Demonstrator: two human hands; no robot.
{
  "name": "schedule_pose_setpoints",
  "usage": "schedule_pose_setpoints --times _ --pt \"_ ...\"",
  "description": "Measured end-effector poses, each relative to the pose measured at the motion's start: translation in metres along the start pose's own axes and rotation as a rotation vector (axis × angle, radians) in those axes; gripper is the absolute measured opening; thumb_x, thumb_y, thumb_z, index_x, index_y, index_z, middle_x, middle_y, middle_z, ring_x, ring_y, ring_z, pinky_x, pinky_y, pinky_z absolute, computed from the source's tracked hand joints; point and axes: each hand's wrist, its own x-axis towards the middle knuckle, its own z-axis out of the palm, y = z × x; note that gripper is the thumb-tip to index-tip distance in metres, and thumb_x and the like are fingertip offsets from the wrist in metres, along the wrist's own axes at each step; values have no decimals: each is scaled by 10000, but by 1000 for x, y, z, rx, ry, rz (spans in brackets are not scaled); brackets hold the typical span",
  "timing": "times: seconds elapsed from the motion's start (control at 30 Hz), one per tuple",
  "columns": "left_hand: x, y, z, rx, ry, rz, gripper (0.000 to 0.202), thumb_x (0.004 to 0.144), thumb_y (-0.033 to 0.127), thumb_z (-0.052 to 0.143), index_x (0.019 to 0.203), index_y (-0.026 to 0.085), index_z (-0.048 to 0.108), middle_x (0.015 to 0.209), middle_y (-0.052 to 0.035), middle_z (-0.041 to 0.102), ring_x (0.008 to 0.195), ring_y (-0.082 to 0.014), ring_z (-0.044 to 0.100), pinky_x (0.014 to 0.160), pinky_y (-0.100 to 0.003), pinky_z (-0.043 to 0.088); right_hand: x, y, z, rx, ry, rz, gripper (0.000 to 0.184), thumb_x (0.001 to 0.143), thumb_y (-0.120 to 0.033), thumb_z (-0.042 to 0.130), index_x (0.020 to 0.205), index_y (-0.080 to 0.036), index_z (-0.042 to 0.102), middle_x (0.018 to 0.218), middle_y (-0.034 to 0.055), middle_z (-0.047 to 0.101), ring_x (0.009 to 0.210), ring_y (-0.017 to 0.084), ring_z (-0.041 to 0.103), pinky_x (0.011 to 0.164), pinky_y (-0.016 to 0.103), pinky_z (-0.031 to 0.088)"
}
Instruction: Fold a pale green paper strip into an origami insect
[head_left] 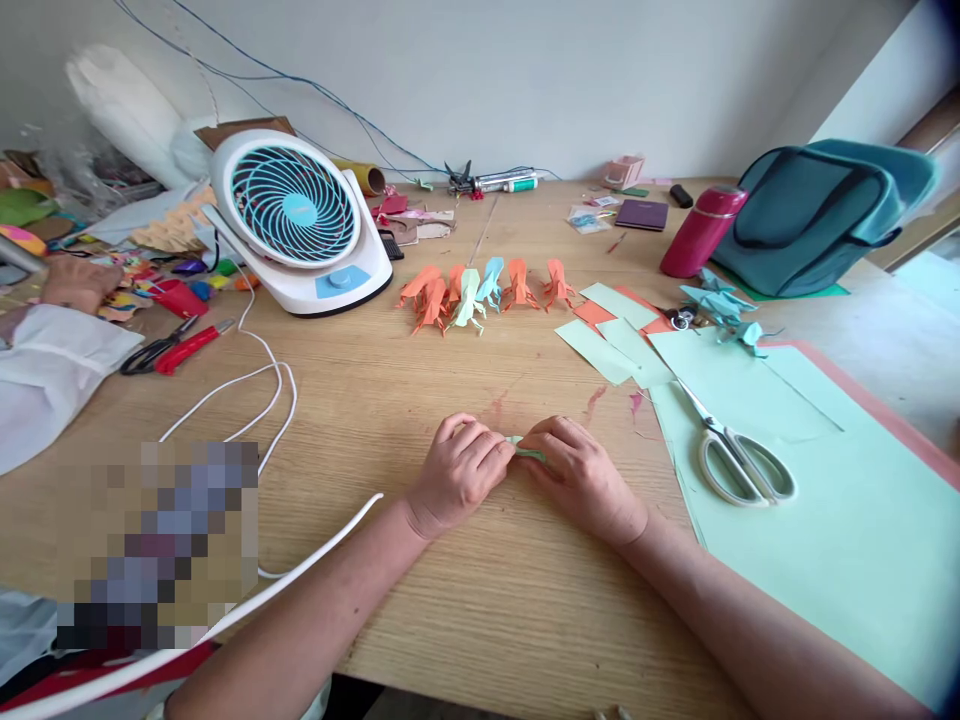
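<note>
My left hand (457, 472) and my right hand (581, 478) rest together on the wooden table (420, 600), fingers curled and pinching a small folded piece of light green paper (525, 449) between them. Most of that paper is hidden under the fingers. Farther back stands a row of folded paper figures (480, 288), orange, green and blue. Cut green and orange paper pieces (615, 335) lie to the right of the row.
Large light green sheets (825, 520) with white-handled scissors (739, 462) lie at right. Blue paper figures (720, 305), a pink bottle (701, 232) and a teal bag (821, 215) sit behind. A white fan (300, 225), its cable (255, 395), red and black scissors (169, 348) and another person's hand (75, 282) are at left.
</note>
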Motion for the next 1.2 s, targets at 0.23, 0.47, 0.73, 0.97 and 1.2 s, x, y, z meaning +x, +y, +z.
schedule_pose_setpoints --times 0.23,0.47,0.73,0.97,1.2 --pt "-1 2 0 -35 -24 -59 92 935 140 592 894 195 653 828 2 698 800 -162 573 928 -382 390 0 -1 -1 -72 -8 -56 173 962 -117 517 921 -167 677 885 83 660 805 182 606 727 326 489" --pt "-1 2 1 -24 -33 -38 129 950 135 565 854 181 637 769 8 667 809 -161 568 924 -385 373 3 -5 -1 -198 -33 -113 201 968 -115 485 905 -175 666 887 85 669 799 186 587 736 328 459" --pt "-3 4 1 -62 -8 -8 202 955 133 541 767 182 597 760 9 668 810 -150 590 955 -394 370 2 -7 2 -314 -66 -189 253 957 -81 471 773 -188 607 805 55 640 699 172 509 671 322 384" --pt "-5 0 -1 16 20 -65 164 920 126 562 776 197 597 738 20 649 774 -150 581 916 -390 403 2 -5 -2 -104 82 -6 142 936 -187 579 1074 -203 612 1039 104 635 934 236 593 797 386 495" --pt "-1 -6 -4 172 144 -140 209 861 116 586 682 205 524 665 23 598 659 -152 519 796 -362 414 1 -5 -1 218 129 412 229 938 -396 598 818 -202 583 707 10 600 593 144 535 552 277 457"
